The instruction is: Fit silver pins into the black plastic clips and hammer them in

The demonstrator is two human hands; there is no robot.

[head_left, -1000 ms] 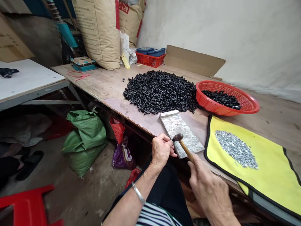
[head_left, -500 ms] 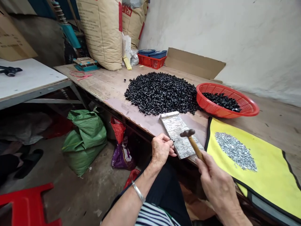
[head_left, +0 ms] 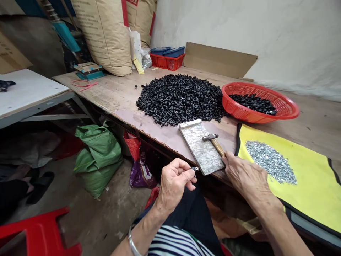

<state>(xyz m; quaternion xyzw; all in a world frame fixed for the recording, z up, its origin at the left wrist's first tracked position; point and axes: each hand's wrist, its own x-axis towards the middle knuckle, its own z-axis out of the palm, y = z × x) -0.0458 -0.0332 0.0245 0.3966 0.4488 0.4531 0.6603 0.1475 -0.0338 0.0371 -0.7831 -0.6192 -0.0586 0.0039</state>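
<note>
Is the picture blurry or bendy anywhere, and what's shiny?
Head view: the hammer looks crisp, with no motion smear; the red stool looks stretched at the corner, perhaps from a wide lens; the bracelet and hammer head catch bright glints; under the wooden table it is dark, so details get lost.

On our wooden table (head_left: 114, 85) we see a heap of black pieces (head_left: 178, 101). Right of the heap lie a red basket (head_left: 237, 109) and yellow cloth (head_left: 311, 163); nearer us, a silvery slab (head_left: 197, 147); behind it, a red crate (head_left: 167, 63).
</note>
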